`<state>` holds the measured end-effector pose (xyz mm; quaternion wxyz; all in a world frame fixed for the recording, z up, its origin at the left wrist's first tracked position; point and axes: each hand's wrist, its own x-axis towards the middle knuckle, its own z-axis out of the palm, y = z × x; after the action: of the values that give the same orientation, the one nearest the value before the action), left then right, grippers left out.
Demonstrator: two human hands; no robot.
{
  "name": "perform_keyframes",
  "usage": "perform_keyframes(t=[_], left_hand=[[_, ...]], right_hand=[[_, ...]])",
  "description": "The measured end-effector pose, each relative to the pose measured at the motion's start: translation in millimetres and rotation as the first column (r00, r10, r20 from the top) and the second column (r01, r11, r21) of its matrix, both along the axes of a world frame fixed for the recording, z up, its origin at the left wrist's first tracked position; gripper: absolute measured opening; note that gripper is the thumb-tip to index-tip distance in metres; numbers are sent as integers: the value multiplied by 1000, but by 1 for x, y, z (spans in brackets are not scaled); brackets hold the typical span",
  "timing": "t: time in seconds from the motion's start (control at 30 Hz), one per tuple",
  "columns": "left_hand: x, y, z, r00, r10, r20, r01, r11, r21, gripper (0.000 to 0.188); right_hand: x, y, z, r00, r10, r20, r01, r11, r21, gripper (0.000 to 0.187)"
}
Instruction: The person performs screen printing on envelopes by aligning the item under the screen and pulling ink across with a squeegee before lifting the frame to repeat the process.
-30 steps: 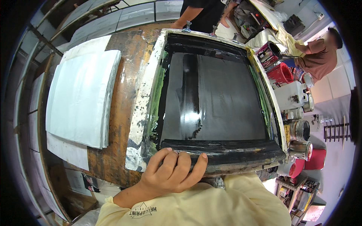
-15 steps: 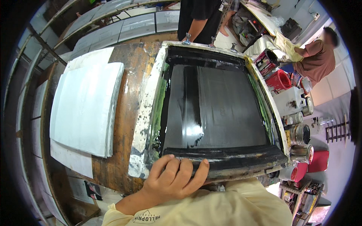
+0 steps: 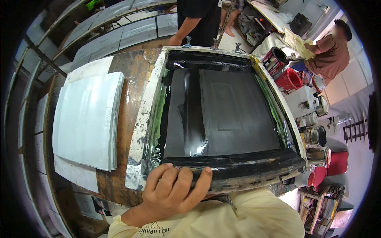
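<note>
My left hand (image 3: 168,188) is closed over the near edge of a screen-printing frame (image 3: 141,115), its four fingers on top and its thumb hidden. The frame has pale, ink-stained sides and a dark mesh (image 3: 246,107) with a wet black ink band (image 3: 194,107) running down its left part. Green patches line both inner sides, and black ink coats the near bar. A faint rectangular outline shows in the mesh. Clamp screws (image 3: 215,43) stand along the far edge. My right hand is out of sight.
A stack of white sheets (image 3: 87,119) lies on the stained wooden table (image 3: 131,75) to the left. Ink cans (image 3: 313,137) and a red bucket (image 3: 289,80) line the right. One person in black (image 3: 194,23) stands beyond the frame; another (image 3: 331,55) is at far right.
The view has shifted slightly. The frame's near edge looks a little larger, perhaps raised, with my left hand still on it. The rectangular outline has become visible in the mesh.
</note>
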<state>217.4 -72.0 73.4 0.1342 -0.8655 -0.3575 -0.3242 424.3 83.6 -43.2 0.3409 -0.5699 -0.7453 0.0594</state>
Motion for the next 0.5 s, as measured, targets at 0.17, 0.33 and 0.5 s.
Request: perform_keyframes(t=[0.17, 0.33, 0.5], left_hand=[[0, 1, -1, 1000, -17, -20, 17, 999, 30, 27], [0, -1, -2, 1000, -4, 9, 4, 1000, 2, 24], [-2, -1, -2, 1000, -7, -25, 7, 1000, 18, 25]], right_hand=[[1, 0, 4, 1000, 13, -3, -13, 1000, -6, 39], [0, -10, 7, 1000, -16, -11, 16, 1000, -11, 39], [1, -7, 6, 1000, 9, -10, -9, 1000, -27, 39]])
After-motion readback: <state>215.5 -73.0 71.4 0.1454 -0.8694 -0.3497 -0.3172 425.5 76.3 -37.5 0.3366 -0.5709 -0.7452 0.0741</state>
